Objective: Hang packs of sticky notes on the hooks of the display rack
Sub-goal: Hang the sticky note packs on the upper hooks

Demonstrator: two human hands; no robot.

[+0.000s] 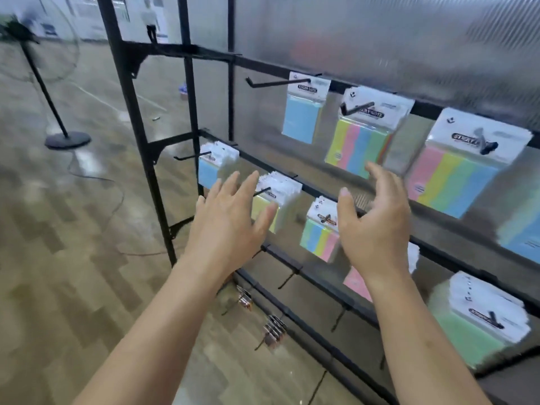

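Observation:
A black display rack carries packs of sticky notes on its hooks. On the top rail hang a blue pack, a striped pack and a larger striped pack. The middle rail holds a blue stack, a yellow stack and a small striped stack. My left hand is spread open in front of the yellow stack and holds nothing. My right hand is open with relaxed fingers, between the small striped stack and the top-row packs, and is empty too.
A green stack hangs at the lower right, and a pink pack shows behind my right wrist. Bare hooks stick out of the lower rails. A standing fan and its cable lie on the wood floor to the left.

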